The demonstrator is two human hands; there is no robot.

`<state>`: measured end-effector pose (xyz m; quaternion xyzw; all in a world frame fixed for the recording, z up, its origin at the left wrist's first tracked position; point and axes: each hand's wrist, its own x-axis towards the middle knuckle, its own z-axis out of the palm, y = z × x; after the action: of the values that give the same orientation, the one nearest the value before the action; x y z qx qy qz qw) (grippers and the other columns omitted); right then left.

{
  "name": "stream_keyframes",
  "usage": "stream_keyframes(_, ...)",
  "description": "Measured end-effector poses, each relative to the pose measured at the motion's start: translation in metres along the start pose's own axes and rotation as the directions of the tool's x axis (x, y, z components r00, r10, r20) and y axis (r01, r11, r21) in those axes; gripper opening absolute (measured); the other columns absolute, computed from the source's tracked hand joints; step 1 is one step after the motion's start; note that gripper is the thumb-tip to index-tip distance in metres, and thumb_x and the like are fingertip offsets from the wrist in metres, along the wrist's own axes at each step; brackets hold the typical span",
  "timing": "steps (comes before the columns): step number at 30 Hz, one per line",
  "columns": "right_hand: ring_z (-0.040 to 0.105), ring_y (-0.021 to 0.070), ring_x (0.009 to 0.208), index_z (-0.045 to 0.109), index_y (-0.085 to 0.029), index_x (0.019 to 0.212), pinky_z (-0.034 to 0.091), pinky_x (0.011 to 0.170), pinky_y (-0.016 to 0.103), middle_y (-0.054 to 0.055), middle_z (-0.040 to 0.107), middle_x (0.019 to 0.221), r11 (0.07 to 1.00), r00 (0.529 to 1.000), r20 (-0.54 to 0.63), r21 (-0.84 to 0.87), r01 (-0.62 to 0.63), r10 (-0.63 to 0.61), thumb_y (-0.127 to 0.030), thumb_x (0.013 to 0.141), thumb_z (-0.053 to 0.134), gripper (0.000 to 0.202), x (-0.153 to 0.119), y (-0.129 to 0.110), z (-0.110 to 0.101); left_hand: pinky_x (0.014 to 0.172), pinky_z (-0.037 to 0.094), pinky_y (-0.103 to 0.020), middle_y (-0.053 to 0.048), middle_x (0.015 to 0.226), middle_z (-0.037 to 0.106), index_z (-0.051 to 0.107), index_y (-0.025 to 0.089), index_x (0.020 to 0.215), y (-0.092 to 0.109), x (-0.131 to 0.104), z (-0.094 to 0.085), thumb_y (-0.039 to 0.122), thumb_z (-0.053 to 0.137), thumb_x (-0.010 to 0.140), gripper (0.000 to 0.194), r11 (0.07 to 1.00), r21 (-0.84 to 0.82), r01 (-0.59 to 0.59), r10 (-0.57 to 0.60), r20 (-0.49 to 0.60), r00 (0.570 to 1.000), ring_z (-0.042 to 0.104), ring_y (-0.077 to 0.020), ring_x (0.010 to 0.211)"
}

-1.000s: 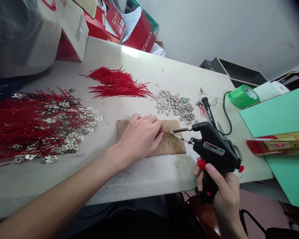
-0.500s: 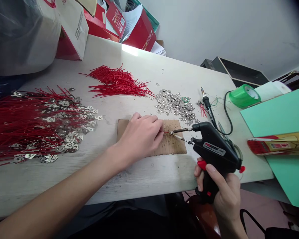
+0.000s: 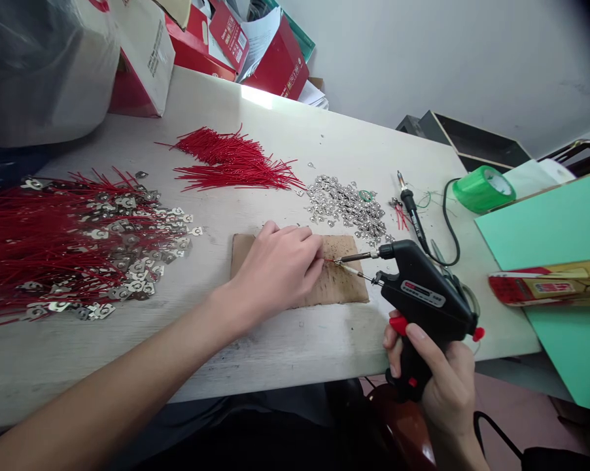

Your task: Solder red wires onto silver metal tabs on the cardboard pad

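My left hand (image 3: pixel 282 267) rests over a cardboard piece (image 3: pixel 341 288), its fingers pinched on a short red wire (image 3: pixel 329 260). At the wire's end, the tip of a black soldering gun (image 3: pixel 415 288) meets a small metal piece on the cardboard. My right hand (image 3: pixel 445 376) is wrapped round the gun's handle, near its red trigger. Behind the cardboard lies a pile of small metal tabs (image 3: pixel 347 203). Loose red wires (image 3: pixel 236 160) lie farther back, to the left of the tabs.
Red wires with metal tabs (image 3: pixel 123 242) cover the left side. A soldering iron (image 3: pixel 413 212), green tape roll (image 3: pixel 484 190) and green board (image 3: pixel 564 229) are at the right. Red boxes (image 3: pixel 275 59) and a plastic bag (image 3: pixel 44 78) stand at the back.
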<state>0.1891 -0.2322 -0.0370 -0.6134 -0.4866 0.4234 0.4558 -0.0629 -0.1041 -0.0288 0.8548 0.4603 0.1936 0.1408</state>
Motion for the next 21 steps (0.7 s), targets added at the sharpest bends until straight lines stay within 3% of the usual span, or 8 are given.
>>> stream_keyframes(6,0.063,0.0169,0.054,0.071,-0.017,0.063,0.046,0.056,0.031,0.007,0.065,0.058,1.000,1.000,-0.008,0.006,0.006,-0.006,-0.039,0.105,0.061,0.048,0.0003,0.0003,0.0019,0.077,0.031,-0.040,-0.003,0.092,0.072,0.067,0.018,0.091,-0.0001,-0.0006,0.0002,0.023,0.052,0.103,0.020,1.000,0.001,0.001,-0.001,-0.001,1.000,0.067,-0.0223,0.089)
stream_keyframes(12,0.065,0.0173,0.056,0.080,-0.016,0.102,0.046,0.052,0.030,0.006,0.070,0.067,0.997,0.999,-0.044,0.077,0.006,-0.002,-0.038,0.102,0.065,0.027,-0.0007,0.0046,0.0006,0.077,0.031,-0.040,-0.004,0.092,0.072,0.067,0.018,0.091,0.0000,-0.0014,0.0004,0.023,0.052,0.104,0.020,1.000,0.010,0.000,0.000,0.001,1.000,0.066,-0.0228,0.089)
stream_keyframes(21,0.063,0.0150,0.052,0.078,-0.016,0.096,0.044,0.049,0.028,0.005,0.070,0.066,0.997,0.999,-0.039,0.074,0.011,-0.008,-0.038,0.104,0.063,0.028,-0.0006,0.0021,0.0027,0.077,0.032,-0.040,-0.004,0.093,0.072,0.066,0.018,0.091,0.0008,-0.0010,0.0002,0.024,0.051,0.104,0.020,1.000,0.008,0.001,-0.001,0.004,1.000,0.067,-0.0228,0.090)
